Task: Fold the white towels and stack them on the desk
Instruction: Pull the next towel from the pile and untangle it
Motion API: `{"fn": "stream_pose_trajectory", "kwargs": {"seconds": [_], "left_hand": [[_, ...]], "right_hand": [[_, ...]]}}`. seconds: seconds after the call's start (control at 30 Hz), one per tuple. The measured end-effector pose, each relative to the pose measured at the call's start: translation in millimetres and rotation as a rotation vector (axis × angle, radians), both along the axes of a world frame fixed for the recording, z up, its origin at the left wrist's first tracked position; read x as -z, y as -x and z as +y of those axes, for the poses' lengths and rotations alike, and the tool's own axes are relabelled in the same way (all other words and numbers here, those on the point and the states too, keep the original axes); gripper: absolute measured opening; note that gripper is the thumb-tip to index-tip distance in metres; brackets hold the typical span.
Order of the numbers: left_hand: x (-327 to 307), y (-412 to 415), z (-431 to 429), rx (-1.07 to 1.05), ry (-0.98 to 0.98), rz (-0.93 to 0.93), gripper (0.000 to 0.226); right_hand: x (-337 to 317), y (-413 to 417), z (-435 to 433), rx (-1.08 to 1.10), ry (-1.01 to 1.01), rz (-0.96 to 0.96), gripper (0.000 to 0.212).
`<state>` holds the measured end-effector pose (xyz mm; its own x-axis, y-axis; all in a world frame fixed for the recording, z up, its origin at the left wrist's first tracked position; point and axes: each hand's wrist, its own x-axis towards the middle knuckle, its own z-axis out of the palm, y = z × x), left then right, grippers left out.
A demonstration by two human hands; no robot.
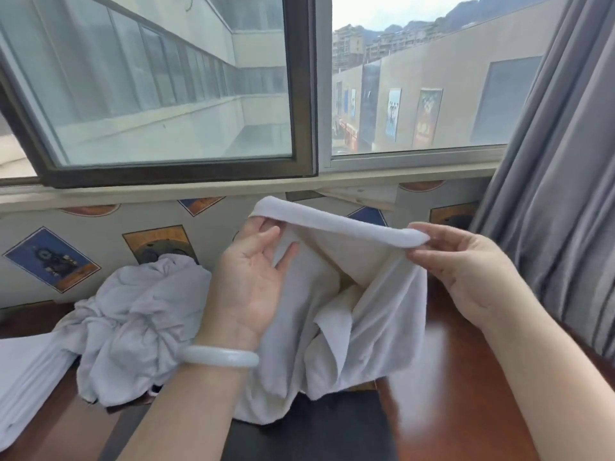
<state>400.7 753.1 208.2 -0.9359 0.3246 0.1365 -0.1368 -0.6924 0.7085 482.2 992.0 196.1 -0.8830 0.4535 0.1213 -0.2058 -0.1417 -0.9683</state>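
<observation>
a pale bangle (221, 357) circles the wrist of the left hand (248, 277), whose fingers and thumb grip one end of the white towel (366, 311) at its top edge; the right hand (466, 267) pinches the other end — the towel hangs lifted over the desk (459, 377); a crumpled pile of towels (133, 324) lies left of it, beside a folded stack (26, 374).
</observation>
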Motion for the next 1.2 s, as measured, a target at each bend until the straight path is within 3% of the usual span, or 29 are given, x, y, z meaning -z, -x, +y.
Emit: {"fn": "stream_pose_trajectory", "kwargs": {"seconds": [0.07, 0.13, 0.27, 0.37, 0.47, 0.63, 0.8, 0.83, 0.9, 0.97, 1.03, 1.13, 1.2], "left_hand": [[-19, 9, -4, -0.017, 0.006, 0.089, 0.039], [-47, 17, -4, -0.020, 0.042, 0.193, 0.037], [-99, 31, 6, -0.074, 0.164, 0.395, 0.051], [-104, 40, 28, -0.008, 0.379, 0.389, 0.055], [-52, 57, 49, 0.032, 0.576, 0.272, 0.021], [57, 71, 43, 0.123, 0.679, -0.102, 0.066], [117, 97, 32, 0.078, 0.914, -0.019, 0.066], [128, 105, 30, 0.063, 1.017, 0.026, 0.066], [157, 118, 22, 0.038, 1.232, 0.097, 0.068], [192, 125, 8, 0.053, 1.422, 0.110, 0.066], [228, 125, -7, 0.076, 1.614, 0.103, 0.062], [273, 117, -20, 0.106, 1.739, 0.011, 0.064], [295, 107, -22, 0.159, 1.723, -0.093, 0.072]], "right_hand": [[-35, 6, 2, 0.036, -0.134, 0.060, 0.036], [-73, 15, 2, -0.014, -0.145, 0.111, 0.033], [-126, 47, 3, -0.217, -0.014, 0.148, 0.036], [-121, 84, 1, -0.248, 0.061, 0.063, 0.041], [-68, 114, -2, -0.230, 0.135, -0.136, 0.046], [43, 128, -2, -0.156, 0.301, -0.372, 0.051], [79, 129, 5, -0.235, 0.390, -0.362, 0.051], [84, 128, 11, -0.281, 0.337, -0.342, 0.054], [104, 122, 30, -0.233, 0.007, -0.453, 0.063], [141, 106, 48, 0.019, -0.416, -0.655, 0.050], [194, 77, 54, 0.140, -0.637, -0.818, 0.031], [279, 26, 34, -0.222, -0.892, -1.010, 0.007], [320, -8, 16, -0.305, -1.117, -1.006, 0.030]]}}
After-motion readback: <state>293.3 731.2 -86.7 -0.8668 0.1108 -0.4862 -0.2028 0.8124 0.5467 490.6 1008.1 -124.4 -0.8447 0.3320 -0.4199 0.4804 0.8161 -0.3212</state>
